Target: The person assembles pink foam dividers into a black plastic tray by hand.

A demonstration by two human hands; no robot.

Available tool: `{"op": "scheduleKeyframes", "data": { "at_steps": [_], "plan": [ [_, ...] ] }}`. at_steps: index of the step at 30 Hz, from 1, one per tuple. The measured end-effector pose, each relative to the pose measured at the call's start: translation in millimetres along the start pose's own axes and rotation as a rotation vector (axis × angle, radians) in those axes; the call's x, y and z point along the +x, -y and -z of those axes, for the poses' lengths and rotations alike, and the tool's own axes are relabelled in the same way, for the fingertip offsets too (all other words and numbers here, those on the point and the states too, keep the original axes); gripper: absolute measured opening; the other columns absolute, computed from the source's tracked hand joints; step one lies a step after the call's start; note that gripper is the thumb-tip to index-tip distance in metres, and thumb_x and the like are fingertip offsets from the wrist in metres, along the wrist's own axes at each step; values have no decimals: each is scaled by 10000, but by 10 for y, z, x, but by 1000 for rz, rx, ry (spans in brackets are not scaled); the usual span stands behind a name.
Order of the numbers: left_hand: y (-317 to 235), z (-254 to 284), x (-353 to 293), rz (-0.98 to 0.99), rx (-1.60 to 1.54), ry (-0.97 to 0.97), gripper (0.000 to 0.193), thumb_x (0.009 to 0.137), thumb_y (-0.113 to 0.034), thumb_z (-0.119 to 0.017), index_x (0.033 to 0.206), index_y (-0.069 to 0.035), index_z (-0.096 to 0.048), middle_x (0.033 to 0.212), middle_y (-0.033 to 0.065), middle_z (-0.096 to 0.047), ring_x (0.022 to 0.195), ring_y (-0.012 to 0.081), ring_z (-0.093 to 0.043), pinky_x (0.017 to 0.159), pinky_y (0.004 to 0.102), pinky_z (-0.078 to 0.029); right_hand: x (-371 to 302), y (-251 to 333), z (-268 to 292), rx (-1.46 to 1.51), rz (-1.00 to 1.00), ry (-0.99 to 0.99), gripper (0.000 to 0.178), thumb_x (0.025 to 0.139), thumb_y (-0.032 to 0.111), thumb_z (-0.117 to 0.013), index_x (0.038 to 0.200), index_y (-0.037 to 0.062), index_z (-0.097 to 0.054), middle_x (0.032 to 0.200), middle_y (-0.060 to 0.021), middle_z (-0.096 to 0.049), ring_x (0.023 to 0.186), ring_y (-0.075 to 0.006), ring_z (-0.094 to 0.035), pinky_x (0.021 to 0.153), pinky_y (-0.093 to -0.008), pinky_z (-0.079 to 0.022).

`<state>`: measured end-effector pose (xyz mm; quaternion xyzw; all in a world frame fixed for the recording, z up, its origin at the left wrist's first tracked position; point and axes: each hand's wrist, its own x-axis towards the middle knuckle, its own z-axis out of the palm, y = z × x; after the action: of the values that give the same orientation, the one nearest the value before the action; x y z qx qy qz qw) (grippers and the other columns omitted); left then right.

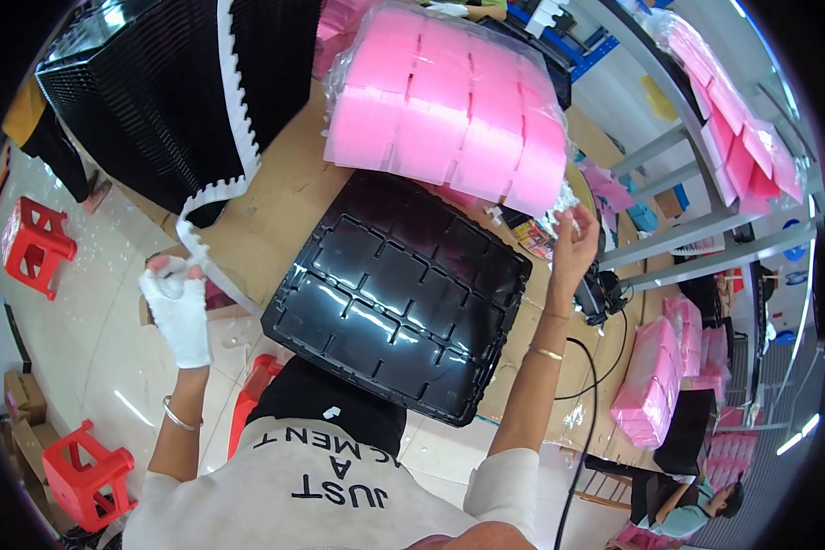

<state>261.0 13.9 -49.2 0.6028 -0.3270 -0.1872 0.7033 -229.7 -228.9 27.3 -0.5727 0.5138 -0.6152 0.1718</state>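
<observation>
My left hand [176,313], in a white glove with bare fingertips, is closed on a long white foam-like strip [236,101] with a notched edge. The strip hangs down over a tall stack of black trays [156,101] and curls at my fingers. In front of me a black plastic tray [376,293] with moulded grooves lies on the table, partly under pink sheets. My bare right hand [574,240] is raised beyond the tray's right side, its fingers pinched together. Whatever they hold is too small to make out. Small white pieces [566,200] lie beside it.
A plastic-wrapped pile of pink sheets [449,101] covers the table's far side. Cables and a black device [598,291] sit at right, near pink packs [649,385] and a grey metal frame [687,247]. Red stools [90,472] stand on the left floor. Another person [692,509] is at lower right.
</observation>
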Motion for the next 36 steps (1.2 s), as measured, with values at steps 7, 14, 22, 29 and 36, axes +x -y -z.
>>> {"op": "scheduleKeyframes", "data": {
  "at_steps": [7,14,22,29,36],
  "plan": [
    [-698,-643,-139,-435,292,269,105,926,2,-697,1027,-17,-678,1021,87,-687,924,219,-665,856,323,-517,-242,448,-263,67,-91,81,429,960,177,-758,1280,14,-524,981,-114,-719,860,-155,-707,732,-237,-545],
    [-690,-1677,211,-507,293,391,644,824,-27,-756,1428,-181,-591,1322,164,-541,1227,336,-549,1050,372,-456,-279,767,-299,234,-202,56,508,919,41,-751,1329,19,-452,1064,-154,-654,837,-182,-711,715,-254,-551],
    [-695,-2063,598,-651,615,327,654,755,-27,-818,1366,-201,-660,1355,135,-507,1122,288,-573,966,384,-510,-254,1296,-240,559,-206,119,431,929,49,-755,1310,26,-556,1178,-121,-637,942,-153,-676,809,-266,-581],
    [-681,-1862,769,-901,418,188,292,764,-18,-776,1036,-124,-786,1299,123,-636,939,278,-639,832,398,-536,-542,1503,-235,671,-210,143,288,976,35,-692,1255,-7,-634,1113,-47,-651,933,-94,-638,834,-233,-560],
    [-723,-1177,166,-1055,377,382,274,815,29,-717,1059,-93,-738,1132,87,-695,857,265,-639,746,368,-506,-1700,1518,162,312,-218,-3,231,988,68,-673,1188,-47,-675,1055,-42,-671,854,-84,-592,754,-229,-488]
  ]
}}
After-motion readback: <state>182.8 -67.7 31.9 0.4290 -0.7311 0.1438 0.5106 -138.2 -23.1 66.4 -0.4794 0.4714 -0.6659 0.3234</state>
